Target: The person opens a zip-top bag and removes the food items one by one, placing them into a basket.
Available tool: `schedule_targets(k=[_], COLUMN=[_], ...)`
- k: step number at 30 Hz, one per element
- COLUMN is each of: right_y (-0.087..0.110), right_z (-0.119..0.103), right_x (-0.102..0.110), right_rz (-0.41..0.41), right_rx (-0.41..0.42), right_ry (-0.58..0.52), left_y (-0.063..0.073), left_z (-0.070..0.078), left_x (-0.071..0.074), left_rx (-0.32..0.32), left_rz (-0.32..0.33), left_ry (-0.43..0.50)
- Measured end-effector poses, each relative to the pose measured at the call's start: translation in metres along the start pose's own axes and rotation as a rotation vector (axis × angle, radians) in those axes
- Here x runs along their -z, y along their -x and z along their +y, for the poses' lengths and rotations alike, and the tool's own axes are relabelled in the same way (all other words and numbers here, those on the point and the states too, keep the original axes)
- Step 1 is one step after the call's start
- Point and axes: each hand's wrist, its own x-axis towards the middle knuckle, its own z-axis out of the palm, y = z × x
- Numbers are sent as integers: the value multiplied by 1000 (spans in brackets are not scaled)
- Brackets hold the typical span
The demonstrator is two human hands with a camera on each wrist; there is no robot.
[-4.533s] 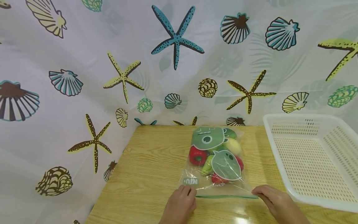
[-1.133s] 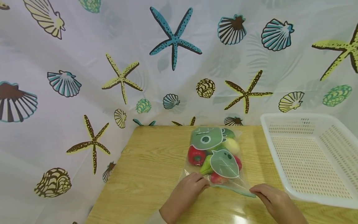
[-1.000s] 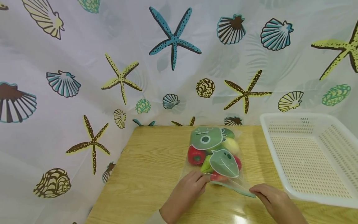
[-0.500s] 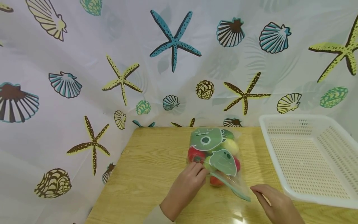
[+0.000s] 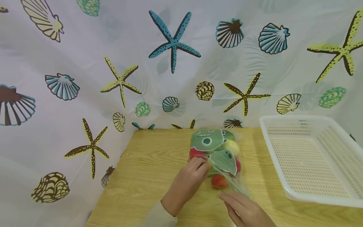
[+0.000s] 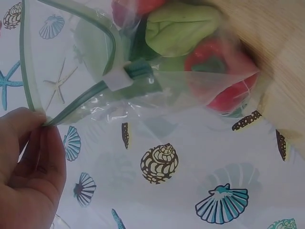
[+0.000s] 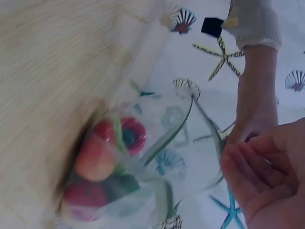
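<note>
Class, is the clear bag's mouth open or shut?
Open: in the left wrist view, the green edges of the bag stand apart.

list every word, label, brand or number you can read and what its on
No word, brand or number is legible.
Plastic bag: a pale green mark shows through the film in the right wrist view, too blurred to read; its larger green prints are pictures.
White basket: no lettering visible.
Patterned sheet: shells and starfish, no letters.
</note>
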Motion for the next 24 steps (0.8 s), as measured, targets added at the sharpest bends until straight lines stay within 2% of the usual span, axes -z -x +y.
schedule_targets(k=[3,8,15,24], right_y=[-12,-29,-41,-45], right_z=[-4,-4,0,5], right_x=[-16,-37,-46,-58], right_rz=[-61,-63,-101,-138], right_rx=[13,16,-46,-30], right_ry=[58,191,342,486], left_y=[1,2,-1,-2], left_z=[-2,0,3,3], left_x=[1,2,4,4], left_rx=[13,25,38,40], left_rz=[3,-16,-27,-18], left_ry=[1,6,25,23])
